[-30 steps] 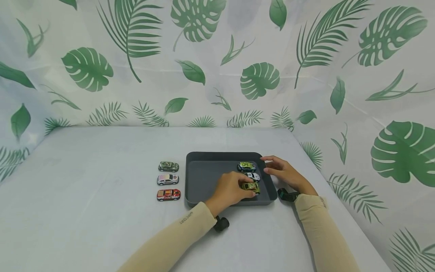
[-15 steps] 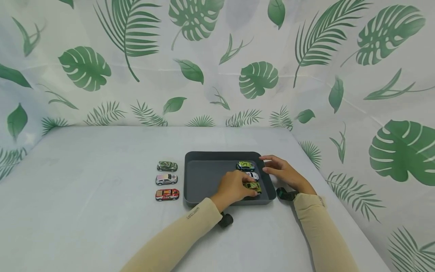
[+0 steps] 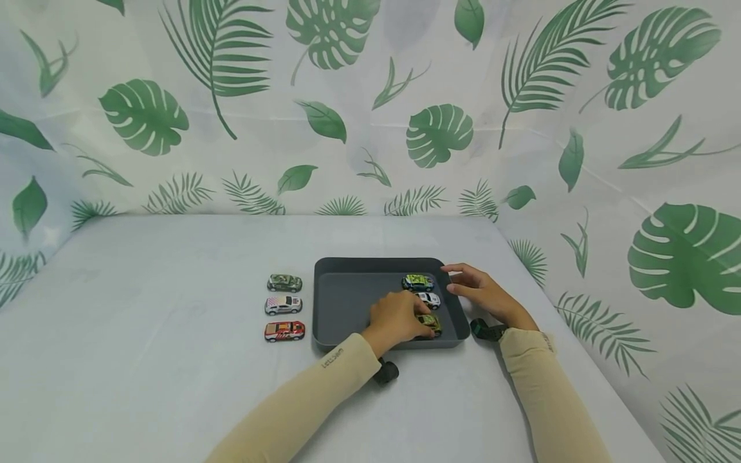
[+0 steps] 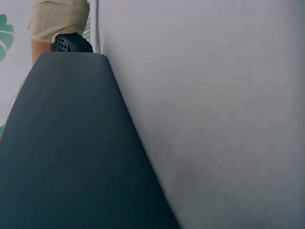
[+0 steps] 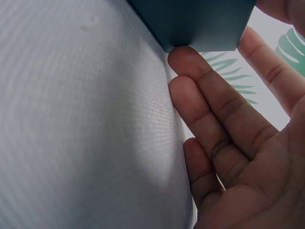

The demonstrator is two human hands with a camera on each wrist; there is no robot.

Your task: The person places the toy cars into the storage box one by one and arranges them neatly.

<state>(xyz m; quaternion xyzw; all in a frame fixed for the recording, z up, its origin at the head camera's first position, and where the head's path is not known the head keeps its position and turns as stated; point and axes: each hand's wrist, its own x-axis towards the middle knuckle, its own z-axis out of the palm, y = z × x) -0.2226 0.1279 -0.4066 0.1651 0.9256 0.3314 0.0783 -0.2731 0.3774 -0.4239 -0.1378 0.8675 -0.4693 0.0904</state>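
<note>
In the head view a dark grey tray [image 3: 353, 308] lies on the white table. My left hand [image 3: 395, 317] reaches over its front wall and pinches a green patterned toy car [image 3: 431, 323] low inside the tray's right part. Behind that stand a white toy car [image 3: 429, 299], partly covered by the fingers, and a yellow-green toy car [image 3: 417, 281]. The right hand [image 3: 480, 290] rests at the tray's right side, its relaxed fingers at the wall and rim. The left wrist view holds only the tray's outer wall [image 4: 81, 143] up close; the left fingers are hidden there.
Left of the tray, three toy cars stand in a column: a camouflage car [image 3: 284, 282], a white-and-pink car [image 3: 283, 305] and a red car [image 3: 284, 330]. Leaf-printed cloth [image 3: 359, 148] rises behind and at the right of the table.
My left hand shifts slightly right with the green car, then back a little, ending lower beside the white car. The right hand keeps its place at the tray.
</note>
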